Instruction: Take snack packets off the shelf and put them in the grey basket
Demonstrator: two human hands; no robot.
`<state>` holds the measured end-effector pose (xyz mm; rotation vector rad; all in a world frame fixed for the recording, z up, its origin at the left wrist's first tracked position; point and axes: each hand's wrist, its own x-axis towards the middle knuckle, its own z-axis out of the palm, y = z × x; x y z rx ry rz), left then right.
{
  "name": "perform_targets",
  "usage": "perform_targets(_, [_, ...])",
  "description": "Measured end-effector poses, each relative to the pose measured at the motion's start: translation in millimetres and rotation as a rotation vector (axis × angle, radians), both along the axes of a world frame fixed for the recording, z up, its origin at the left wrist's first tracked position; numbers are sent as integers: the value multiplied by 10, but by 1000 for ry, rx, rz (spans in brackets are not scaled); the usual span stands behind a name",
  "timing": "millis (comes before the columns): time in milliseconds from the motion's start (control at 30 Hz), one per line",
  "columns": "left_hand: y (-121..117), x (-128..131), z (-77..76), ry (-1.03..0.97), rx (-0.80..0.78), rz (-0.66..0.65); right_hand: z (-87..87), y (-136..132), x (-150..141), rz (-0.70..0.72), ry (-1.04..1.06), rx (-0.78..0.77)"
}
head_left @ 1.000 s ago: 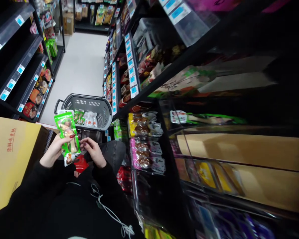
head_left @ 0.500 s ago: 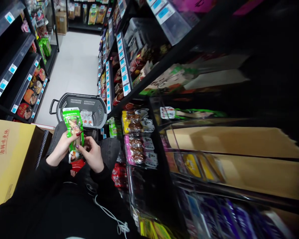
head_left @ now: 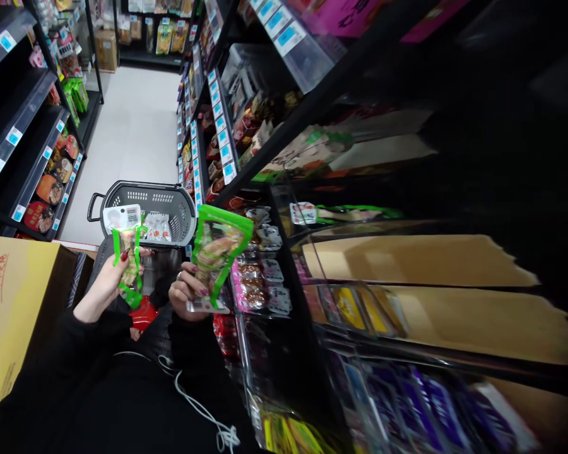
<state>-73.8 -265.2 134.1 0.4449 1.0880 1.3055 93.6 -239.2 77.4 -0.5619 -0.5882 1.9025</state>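
Left fingers (head_left: 125,257) pinched round narrow green packet (head_left: 125,255), held upright, white label end on top. Right hand (head_left: 185,291) clamps lower edge of second green pouch (head_left: 216,252), tilted toward shelf front. Both look light, floppy, slick film; likely safest gripped at sealed edges, contents soft. Left hand (head_left: 101,287) just beside cardboard box (head_left: 14,309). Grey basket (head_left: 144,198) sits beyond hands, packets inside. Packed shelves (head_left: 265,252) at right, narrow aisle, pale floor (head_left: 132,132).

Green snack packets (head_left: 216,251), grey basket (head_left: 144,198)
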Motion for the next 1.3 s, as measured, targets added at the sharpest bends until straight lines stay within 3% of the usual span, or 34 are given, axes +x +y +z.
perform_targets(100, [-3, -41, 25, -25, -9, 7, 31, -5, 62, -22, -65, 63])
perform_targets(300, [-37, -63, 23, -10, -34, -4, 339, -48, 108, -108, -489, 160])
perform_targets(467, [-24, 66, -47, 56, -47, 108, 449, -154, -127, 73, -510, 189])
perform_targets(600, [-25, 144, -148, 110, 2, 110, 410, -178, -250, 14, -529, 156])
perform_targets(700, [-32, 57, -169, 406, 255, 34, 359, -131, -165, -28, -422, 55])
perform_targets(833, [-52, -152, -5, 1110, 918, -139, 305, -68, 43, 114, -208, -81])
perform_targets(900, [-74, -200, 129, 1467, 1062, -186, 286, -58, 119, 169, -158, -90])
perform_targets(967, [-95, -191, 247, 1725, 1094, -186, 278, -56, 168, 190, -154, -64])
perform_targets(1067, [-92, -127, 345, 1890, 1148, -154, 300, -62, 210, 240, -237, 16])
perform_targets(1167, [-44, -82, 349, 1940, 1208, -169, 347, -90, 204, 272, -368, 102])
perform_targets(1300, [-6, -37, 234, 1884, 1273, -162, 362, -168, 112, 143, -465, 150])
